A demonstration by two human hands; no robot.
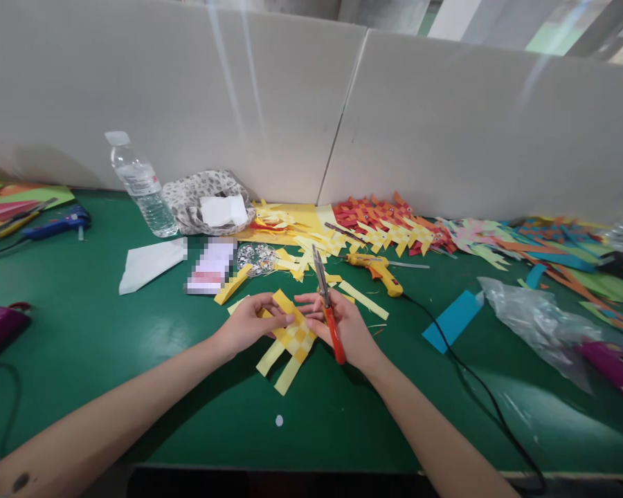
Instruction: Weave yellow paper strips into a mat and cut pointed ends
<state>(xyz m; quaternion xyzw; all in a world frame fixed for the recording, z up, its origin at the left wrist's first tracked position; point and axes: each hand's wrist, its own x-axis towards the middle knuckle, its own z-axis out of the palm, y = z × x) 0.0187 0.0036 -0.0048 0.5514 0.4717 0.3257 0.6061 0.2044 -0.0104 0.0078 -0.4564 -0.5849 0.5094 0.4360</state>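
Both hands meet over a woven paper piece (pixel 295 337) in yellow and pale yellow checks, with loose strips hanging toward me. My left hand (pixel 248 322) pinches its left side between thumb and fingers. On the right side, the thumb of my right hand (pixel 351 330) presses against the weave. That same hand also holds red-handled scissors (pixel 333 332), blades pointing away from me and looking closed. Beyond the hands lie yellow paper strips and scraps (pixel 301 261). A yellow glue gun (pixel 376 271) rests just past my right hand.
A water bottle (pixel 144 187) stands beside a spotted cloth pouch (pixel 208 190). Nearby are a pixelated phone-like rectangle (pixel 211 266) and a round container of googly eyes (pixel 258 259). Red-orange woven paper shapes (pixel 374 213) line the partition. Clear plastic (pixel 540 321), a blue strip (pixel 453 320) and a black cord (pixel 470 377) lie right.
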